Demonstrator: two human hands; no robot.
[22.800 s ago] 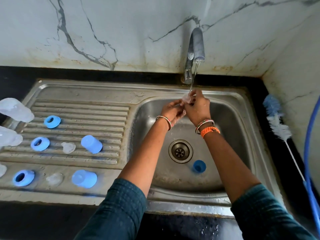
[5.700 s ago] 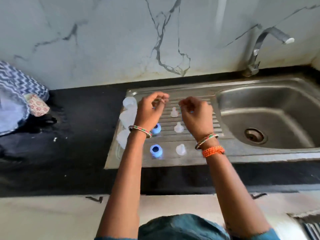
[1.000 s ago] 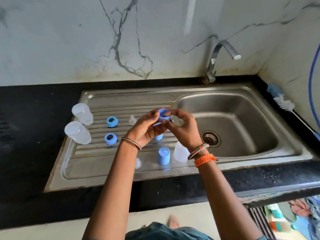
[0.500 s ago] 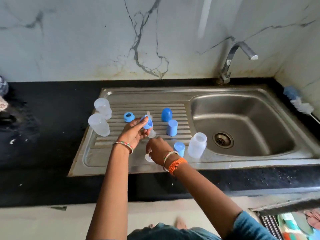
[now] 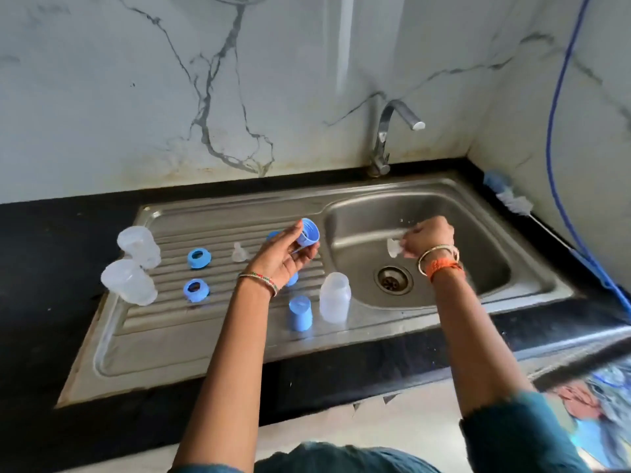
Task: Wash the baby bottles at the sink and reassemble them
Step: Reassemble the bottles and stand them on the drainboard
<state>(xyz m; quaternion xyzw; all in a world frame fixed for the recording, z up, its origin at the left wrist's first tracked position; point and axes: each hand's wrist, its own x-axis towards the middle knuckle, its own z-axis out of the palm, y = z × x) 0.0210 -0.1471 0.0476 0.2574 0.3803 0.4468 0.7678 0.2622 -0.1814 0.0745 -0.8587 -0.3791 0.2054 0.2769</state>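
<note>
Blue hose [image 5: 555,131] along marble wall [image 5: 136,80]

Brushed steel sink [image 5: 218,339] (dull sheen); 3 frosted plastic bottles [image 5: 334,297].

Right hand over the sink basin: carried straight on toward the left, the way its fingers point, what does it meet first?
Probably the blue screw ring held in the left hand; depth is unclear.

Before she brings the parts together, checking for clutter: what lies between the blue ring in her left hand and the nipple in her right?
Head view: between blue ring and nipple, only the bare sink basin.
</note>
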